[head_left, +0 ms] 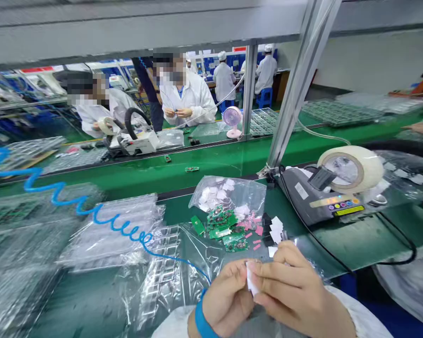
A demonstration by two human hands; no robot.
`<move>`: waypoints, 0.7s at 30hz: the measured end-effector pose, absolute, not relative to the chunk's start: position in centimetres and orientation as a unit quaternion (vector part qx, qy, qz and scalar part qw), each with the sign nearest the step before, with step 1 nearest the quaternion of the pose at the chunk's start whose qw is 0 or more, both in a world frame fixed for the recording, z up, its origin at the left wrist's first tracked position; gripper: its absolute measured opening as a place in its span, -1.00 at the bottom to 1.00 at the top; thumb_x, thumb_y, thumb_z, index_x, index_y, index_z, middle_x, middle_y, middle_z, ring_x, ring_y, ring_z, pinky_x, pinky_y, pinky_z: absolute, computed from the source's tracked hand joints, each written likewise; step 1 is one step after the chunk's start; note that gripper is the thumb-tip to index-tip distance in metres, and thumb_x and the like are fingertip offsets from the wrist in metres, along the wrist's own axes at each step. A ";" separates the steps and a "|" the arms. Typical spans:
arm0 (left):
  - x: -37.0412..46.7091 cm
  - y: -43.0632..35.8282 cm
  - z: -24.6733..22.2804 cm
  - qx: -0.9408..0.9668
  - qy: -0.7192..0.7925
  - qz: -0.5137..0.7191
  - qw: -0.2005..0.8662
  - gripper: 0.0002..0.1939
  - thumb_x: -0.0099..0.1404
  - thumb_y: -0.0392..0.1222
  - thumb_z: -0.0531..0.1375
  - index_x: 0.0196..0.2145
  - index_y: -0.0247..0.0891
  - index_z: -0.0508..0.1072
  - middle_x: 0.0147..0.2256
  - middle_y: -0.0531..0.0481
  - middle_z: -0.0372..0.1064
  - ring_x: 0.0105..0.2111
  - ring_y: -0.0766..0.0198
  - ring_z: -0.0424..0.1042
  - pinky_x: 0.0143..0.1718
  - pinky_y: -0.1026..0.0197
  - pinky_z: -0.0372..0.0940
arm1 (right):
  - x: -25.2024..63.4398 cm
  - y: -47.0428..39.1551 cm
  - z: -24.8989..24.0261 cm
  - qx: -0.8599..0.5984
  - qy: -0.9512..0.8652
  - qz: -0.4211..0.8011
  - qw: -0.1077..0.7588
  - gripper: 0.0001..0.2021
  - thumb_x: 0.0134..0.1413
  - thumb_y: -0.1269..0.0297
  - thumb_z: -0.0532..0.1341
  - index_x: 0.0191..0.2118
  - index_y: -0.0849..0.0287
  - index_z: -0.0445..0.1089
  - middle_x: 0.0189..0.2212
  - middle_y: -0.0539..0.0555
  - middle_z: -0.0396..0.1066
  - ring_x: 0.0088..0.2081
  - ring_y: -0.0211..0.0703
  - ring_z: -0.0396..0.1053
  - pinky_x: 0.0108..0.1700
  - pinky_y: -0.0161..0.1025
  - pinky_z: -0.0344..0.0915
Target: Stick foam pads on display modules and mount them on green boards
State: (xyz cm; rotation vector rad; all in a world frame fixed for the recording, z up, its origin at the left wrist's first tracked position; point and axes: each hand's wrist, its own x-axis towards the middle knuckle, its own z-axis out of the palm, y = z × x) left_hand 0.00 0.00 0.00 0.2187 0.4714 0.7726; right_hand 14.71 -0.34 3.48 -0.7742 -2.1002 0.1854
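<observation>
Both hands, left [229, 295] and right [296, 291], pinch a small white piece [251, 280] between their fingertips, nearer the camera than the green circuit boards [223, 223].

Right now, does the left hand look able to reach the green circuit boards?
Probably yes: the green circuit boards lie just beyond the left hand, with nothing visible between. Its fingers look occupied, though: it and the right hand hold a small white piece.

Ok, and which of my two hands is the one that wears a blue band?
The left hand: a blue band goes around its wrist. The right hand shows no band, only a white sleeve behind it.
</observation>
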 end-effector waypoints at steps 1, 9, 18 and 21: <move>0.0 -0.1 -0.1 0.100 0.234 0.370 0.893 -0.73 -0.02 -0.19 0.35 -0.45 -0.50 0.47 -0.57 0.03 0.27 -0.57 0.48 0.26 -0.50 0.41 0.15 | 14.7 -0.5 3.3 -0.317 -0.845 0.054 0.427 -0.82 0.18 0.40 0.08 -0.34 0.28 0.41 -0.42 0.04 0.48 -0.44 -0.24 0.14 -0.36 -0.19 0.13; 0.2 0.2 -1.2 0.130 0.200 0.297 0.925 -0.68 -0.01 -0.11 0.34 -0.37 -0.46 0.53 -0.55 -0.04 0.39 -0.56 0.42 0.36 -0.46 0.37 0.22 | 16.5 -0.8 0.2 -0.352 -0.795 0.252 0.426 -0.59 0.12 -0.03 0.09 0.00 0.11 0.28 -0.18 0.14 0.31 -0.18 -0.09 0.22 -0.17 -0.11 0.21; 1.4 0.6 -2.9 0.238 0.245 0.234 0.910 -0.56 -0.09 0.00 0.36 -0.32 -0.40 0.51 -0.53 -0.03 0.38 -0.57 0.44 0.32 -0.48 0.38 0.16 | 18.4 -1.3 -3.4 -0.342 -0.693 0.451 0.445 -0.50 -0.09 -0.27 0.11 -0.25 0.06 0.43 -0.45 0.04 0.28 -0.37 -0.15 0.24 -0.37 -0.24 0.18; 1.3 0.9 -2.8 0.404 0.318 0.313 0.799 -0.62 -0.01 0.02 0.30 -0.26 -0.23 0.50 -0.40 -0.07 0.45 -0.39 0.31 0.40 -0.30 0.27 0.23 | 19.7 -1.8 -4.6 -0.388 -0.698 0.430 0.421 -0.58 -0.05 -0.19 0.15 -0.29 0.08 0.40 -0.45 0.04 0.28 -0.38 -0.13 0.26 -0.36 -0.24 0.19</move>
